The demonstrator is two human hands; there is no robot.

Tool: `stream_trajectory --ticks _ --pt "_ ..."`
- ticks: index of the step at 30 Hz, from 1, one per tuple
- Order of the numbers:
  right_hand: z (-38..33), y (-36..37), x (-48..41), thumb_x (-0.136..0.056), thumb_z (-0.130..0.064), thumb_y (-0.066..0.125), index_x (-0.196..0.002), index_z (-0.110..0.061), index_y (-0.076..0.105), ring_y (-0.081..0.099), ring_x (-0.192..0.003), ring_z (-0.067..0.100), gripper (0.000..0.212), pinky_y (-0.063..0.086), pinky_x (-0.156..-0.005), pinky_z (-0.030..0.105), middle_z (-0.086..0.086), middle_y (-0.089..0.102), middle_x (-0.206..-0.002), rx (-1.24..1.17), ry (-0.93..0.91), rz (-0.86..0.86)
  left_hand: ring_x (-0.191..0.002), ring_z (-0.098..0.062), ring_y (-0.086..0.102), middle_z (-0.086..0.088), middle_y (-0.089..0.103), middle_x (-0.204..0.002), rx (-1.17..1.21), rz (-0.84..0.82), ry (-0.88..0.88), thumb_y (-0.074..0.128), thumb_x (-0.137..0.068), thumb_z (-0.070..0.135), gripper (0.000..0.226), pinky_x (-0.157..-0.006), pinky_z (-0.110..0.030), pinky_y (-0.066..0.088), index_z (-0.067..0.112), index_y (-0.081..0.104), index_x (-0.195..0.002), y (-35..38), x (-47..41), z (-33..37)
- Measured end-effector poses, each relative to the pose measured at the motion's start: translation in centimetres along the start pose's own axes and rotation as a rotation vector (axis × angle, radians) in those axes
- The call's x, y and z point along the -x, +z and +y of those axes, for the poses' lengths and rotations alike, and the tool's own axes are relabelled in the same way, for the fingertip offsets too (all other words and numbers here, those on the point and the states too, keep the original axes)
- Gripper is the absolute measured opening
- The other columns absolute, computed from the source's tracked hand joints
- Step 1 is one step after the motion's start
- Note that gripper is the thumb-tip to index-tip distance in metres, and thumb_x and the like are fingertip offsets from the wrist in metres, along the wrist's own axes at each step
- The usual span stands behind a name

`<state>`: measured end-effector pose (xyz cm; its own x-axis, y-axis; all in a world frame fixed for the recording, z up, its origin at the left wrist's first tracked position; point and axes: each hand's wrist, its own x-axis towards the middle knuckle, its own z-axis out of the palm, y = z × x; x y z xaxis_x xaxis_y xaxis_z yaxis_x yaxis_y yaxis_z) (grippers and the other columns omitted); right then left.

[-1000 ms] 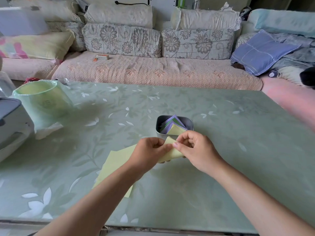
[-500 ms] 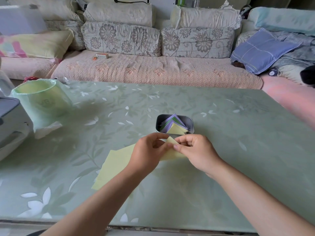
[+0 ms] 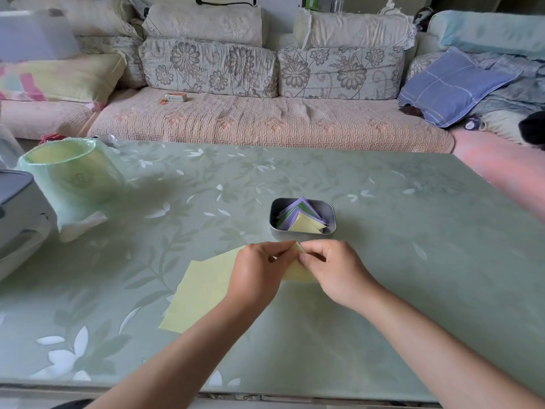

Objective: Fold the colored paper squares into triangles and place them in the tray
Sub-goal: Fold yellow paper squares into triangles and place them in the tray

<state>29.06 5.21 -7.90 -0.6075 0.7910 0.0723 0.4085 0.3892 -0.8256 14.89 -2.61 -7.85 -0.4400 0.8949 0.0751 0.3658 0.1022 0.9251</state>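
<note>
**A:** Status?

**B:** Mid-fold. The left hand and right hand both pinch the pale yellow paper square near its top corner, fingers curled and fingertips nearly meeting. The square sits around the middle of the green floral glass worktop, just on the near side of the small grey metal tray.

**A:** Is the fold done?

**B:** Doesn't look like it. The corner looks matched up, but I can't see a crease because the hands cover the fold line.

**A:** Next move?

**B:** My read: one hand pins the tip so the edges don't slip, and the other runs along the fold to set it. Then a short reach toward the far edge to drop it in the tray. The tray is already crowded, so it probably has to slot in at the front.

**A:** Counts?

**B:**
- Two hands, one tray, one square in hand.
- Folded paper triangles in the tray: one yellow at the front, some green behind it, then several purple. They overlap, so I can't read the total.
- Flat pale yellow paper lies toward the near-left corner, partly under the left forearm. I see one sheet, but it could be a stack.
</note>
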Motion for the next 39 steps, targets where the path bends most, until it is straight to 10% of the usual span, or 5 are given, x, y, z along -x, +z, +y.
stream_trajectory --ticks 5,17,23,29,39 --pt "-0.1 -0.2 -0.1 -0.1 -0.024 0.056 -0.098 -0.029 0.076 0.045 -0.063 0.014 0.021 0.039 -0.06 0.03 0.01 0.07 -0.081 -0.036 -0.007 0.018 -0.065 0.002 0.063 0.015 0.074 -0.083 -0.015 0.038 -0.036 0.071 -0.089 0.033 0.026 -0.059 -0.015 0.045 0.03 0.073 -0.114 -0.2 0.0 -0.1" --pt "-0.8 -0.1 0.2 -0.098 -0.017 0.059 -0.091 -0.024 0.074 0.039 -0.059 0.008 0.018 0.035 -0.059 0.028 -0.004 0.051 -0.061 -0.042 -0.017 0.065 -0.077 -0.002 0.07 0.018 0.075 -0.081 0.123 0.061 -0.079 0.074 -0.087 0.029 0.008 -0.066 -0.018 0.052 0.032 0.079 -0.093 -0.1 0.3 0.4" --pt "-1.0 0.0 0.2 -0.094 -0.016 0.068 -0.088 -0.047 0.073 0.065 -0.078 0.009 0.032 0.052 -0.078 0.03 -0.007 0.073 -0.081 -0.166 0.013 0.11 -0.068 -0.006 0.067 0.012 0.075 -0.077 0.143 0.053 -0.106 0.078 -0.083 0.037 0.012 -0.056 -0.022 0.045 0.03 0.077 -0.092 -0.2 -0.1 0.5" --pt "-0.2 -0.1 -0.2 -0.093 -0.016 0.068 -0.11 -0.03 0.075 0.065 -0.081 -0.008 0.023 0.043 -0.071 0.005 -0.017 0.073 -0.086 -0.146 0.083 0.203 -0.051 0.0 0.051 0.019 0.07 -0.069 0.084 -0.017 -0.04 0.071 -0.09 0.026 0.018 -0.052 -0.014 0.037 0.035 0.076 -0.105 -0.3 0.1 0.1" --pt "-0.6 0.4 0.7 -0.101 -0.012 0.047 -0.093 -0.013 0.069 0.03 -0.05 0.009 0.023 0.026 -0.05 0.021 -0.01 0.035 -0.053 0.065 -0.019 0.106 -0.067 0.008 0.052 0.011 0.06 -0.081 -0.096 0.051 0.08 0.062 -0.096 0.024 0.023 -0.062 -0.008 0.037 0.029 0.072 -0.117 0.5 0.4 -0.2"
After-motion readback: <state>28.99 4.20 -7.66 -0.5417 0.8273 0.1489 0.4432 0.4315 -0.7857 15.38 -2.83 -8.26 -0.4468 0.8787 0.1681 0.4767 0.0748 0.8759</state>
